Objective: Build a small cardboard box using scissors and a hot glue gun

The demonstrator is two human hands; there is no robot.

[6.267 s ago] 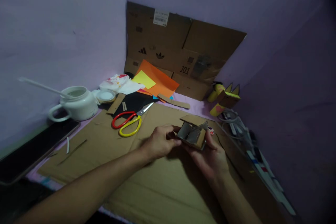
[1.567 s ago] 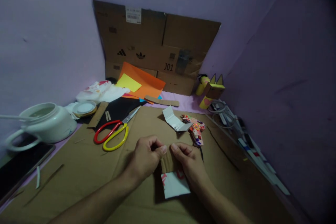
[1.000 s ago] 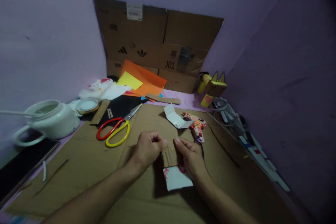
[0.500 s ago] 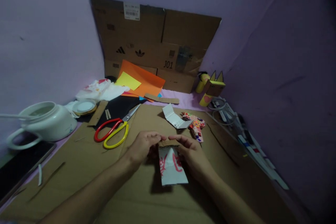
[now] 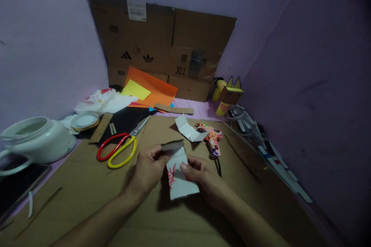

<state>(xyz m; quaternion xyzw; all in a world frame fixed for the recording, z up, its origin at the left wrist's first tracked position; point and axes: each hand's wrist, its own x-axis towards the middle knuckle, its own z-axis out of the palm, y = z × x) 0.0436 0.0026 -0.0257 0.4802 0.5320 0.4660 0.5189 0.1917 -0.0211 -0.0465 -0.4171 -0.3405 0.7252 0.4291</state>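
My two hands hold a small piece of card (image 5: 179, 173), white with red marks on its face and brown corrugated at its folded top edge. My left hand (image 5: 146, 169) grips its left side with fingers closed, thumb near the folded flap. My right hand (image 5: 199, 175) pinches its right side, fingers curled on the white face. The card is lifted slightly above the brown cardboard sheet (image 5: 87, 185) that covers the table. A folded white card scrap (image 5: 188, 131) and a colourful patterned paper piece (image 5: 213, 139) lie just beyond the hands.
Red-and-yellow scissors (image 5: 118, 148) lie to the left. A white pot (image 5: 36, 142), a tape roll (image 5: 84, 120), black, orange (image 5: 153, 88) and yellow paper sit further left. A flattened box (image 5: 165, 46) leans on the back wall. A cardboard figure (image 5: 230, 94) and cables (image 5: 243, 117) are at right.
The hands earlier held a small cardboard box, then pressed the card flat on the sheet. Now they have raised it and bent its brown top flap forward.
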